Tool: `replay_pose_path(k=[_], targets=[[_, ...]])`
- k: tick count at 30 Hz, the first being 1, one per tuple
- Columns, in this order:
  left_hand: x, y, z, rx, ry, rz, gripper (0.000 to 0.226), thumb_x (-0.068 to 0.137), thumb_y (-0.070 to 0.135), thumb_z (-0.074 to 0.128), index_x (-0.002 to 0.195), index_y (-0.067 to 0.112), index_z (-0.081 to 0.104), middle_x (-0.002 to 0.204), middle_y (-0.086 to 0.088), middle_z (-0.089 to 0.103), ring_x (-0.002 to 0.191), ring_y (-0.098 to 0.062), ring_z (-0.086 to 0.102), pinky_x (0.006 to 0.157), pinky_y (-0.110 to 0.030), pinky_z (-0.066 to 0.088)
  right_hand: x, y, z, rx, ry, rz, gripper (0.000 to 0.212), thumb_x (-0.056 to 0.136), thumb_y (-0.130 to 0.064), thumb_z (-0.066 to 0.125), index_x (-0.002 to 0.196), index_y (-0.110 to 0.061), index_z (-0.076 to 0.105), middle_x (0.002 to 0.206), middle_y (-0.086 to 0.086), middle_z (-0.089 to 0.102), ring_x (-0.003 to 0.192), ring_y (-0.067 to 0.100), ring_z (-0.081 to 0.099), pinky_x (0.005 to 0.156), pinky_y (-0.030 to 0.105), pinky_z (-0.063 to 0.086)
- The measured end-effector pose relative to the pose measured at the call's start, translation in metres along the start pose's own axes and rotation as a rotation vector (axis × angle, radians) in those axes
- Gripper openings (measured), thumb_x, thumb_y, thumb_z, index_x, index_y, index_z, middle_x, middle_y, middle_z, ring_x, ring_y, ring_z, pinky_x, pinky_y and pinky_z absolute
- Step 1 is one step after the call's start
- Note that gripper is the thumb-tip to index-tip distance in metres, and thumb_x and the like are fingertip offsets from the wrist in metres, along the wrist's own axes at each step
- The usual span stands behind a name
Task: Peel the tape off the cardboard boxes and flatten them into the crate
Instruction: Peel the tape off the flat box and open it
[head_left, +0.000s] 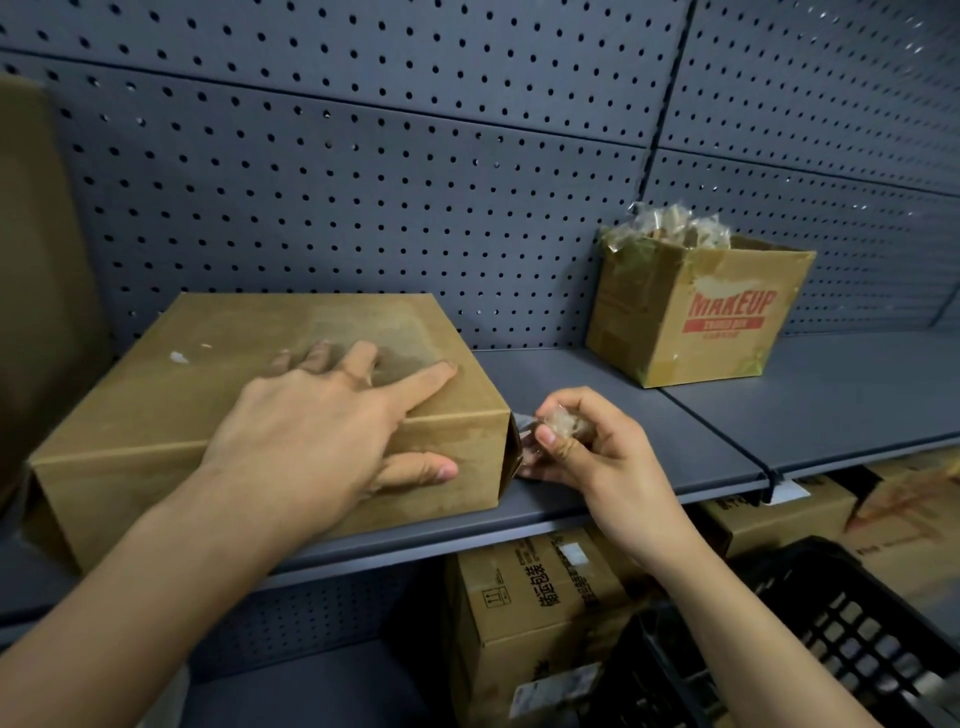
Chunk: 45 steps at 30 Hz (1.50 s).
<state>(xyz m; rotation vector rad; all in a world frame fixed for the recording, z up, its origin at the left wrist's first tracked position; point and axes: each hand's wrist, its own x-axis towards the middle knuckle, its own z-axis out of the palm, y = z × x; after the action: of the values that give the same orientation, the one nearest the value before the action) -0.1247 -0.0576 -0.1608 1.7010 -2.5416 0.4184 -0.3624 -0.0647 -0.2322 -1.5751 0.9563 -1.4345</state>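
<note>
Crate (857, 639) sits below-right of the box (130, 457); left hand (311, 431) presses flat atop it, fingers spread; right hand (587, 452), at its end, pinches what looks like tape (563, 425).

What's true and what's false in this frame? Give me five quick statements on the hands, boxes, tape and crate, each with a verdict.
1. The left hand lies with straight fingers on the closed brown cardboard box. True.
2. The right hand holds nothing. False: it pinches a wad of clear tape at that box's right end.
3. The open brown cardboard box printed MAKEUP has crumpled clear film sticking out of its top. True.
4. The black plastic lattice crate stands on the grey metal shelf between the boxes. False: it is lower right, below shelf level.
5. The two boxes on the shelf touch. False: bare shelf separates them.
</note>
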Motion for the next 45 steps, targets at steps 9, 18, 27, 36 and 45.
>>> replay_pose_path(k=[9,18,27,36,45], targets=[[-0.002,-0.002,0.000,0.030,0.001,0.035,0.087,0.059,0.091,-0.004,0.138,0.060,-0.026,0.151,0.006,0.029,0.137,-0.027,0.038,0.102,-0.044,0.044,0.007,0.000,0.006,-0.078,0.026,-0.040,0.015,0.098,0.007,0.051,0.100,-0.005,0.059,0.081,0.010,0.055,0.069,0.015,0.061,0.072,0.033,0.059],[-0.007,-0.008,0.005,0.048,0.028,0.083,0.078,0.063,0.096,-0.014,0.131,0.064,-0.036,0.158,0.010,0.021,0.143,-0.024,0.033,0.105,-0.043,0.043,0.029,-0.002,-0.010,-0.336,0.135,-0.081,0.013,0.099,-0.003,0.056,0.097,-0.015,0.058,0.073,-0.004,0.060,0.069,0.011,0.057,0.068,0.029,0.050],[-0.010,-0.007,0.001,0.004,0.013,0.061,0.079,0.059,0.094,-0.003,0.127,0.070,-0.035,0.160,0.014,0.015,0.143,-0.023,0.031,0.105,-0.042,0.042,0.024,0.000,-0.016,-0.008,-0.080,0.140,0.022,0.074,-0.032,0.061,0.095,-0.031,0.067,0.079,-0.007,0.055,0.074,0.012,0.047,0.071,0.030,0.038],[-0.010,-0.008,0.002,0.009,0.023,0.078,0.079,0.059,0.095,-0.004,0.126,0.069,-0.036,0.160,0.012,0.018,0.142,-0.023,0.034,0.103,-0.043,0.044,0.026,-0.014,-0.014,-0.556,-0.284,0.114,0.047,0.083,-0.050,0.067,0.127,-0.051,0.050,0.095,0.003,0.065,0.086,0.021,0.061,0.083,0.034,0.050],[-0.015,-0.010,0.000,0.025,0.027,0.106,0.080,0.062,0.096,-0.010,0.132,0.065,-0.033,0.159,0.010,0.018,0.146,-0.023,0.028,0.107,-0.042,0.041,0.019,-0.009,-0.003,-0.847,-0.263,-0.096,0.003,0.102,-0.032,0.051,0.101,-0.032,0.053,0.095,-0.007,0.057,0.094,0.007,0.052,0.078,0.023,0.040]])
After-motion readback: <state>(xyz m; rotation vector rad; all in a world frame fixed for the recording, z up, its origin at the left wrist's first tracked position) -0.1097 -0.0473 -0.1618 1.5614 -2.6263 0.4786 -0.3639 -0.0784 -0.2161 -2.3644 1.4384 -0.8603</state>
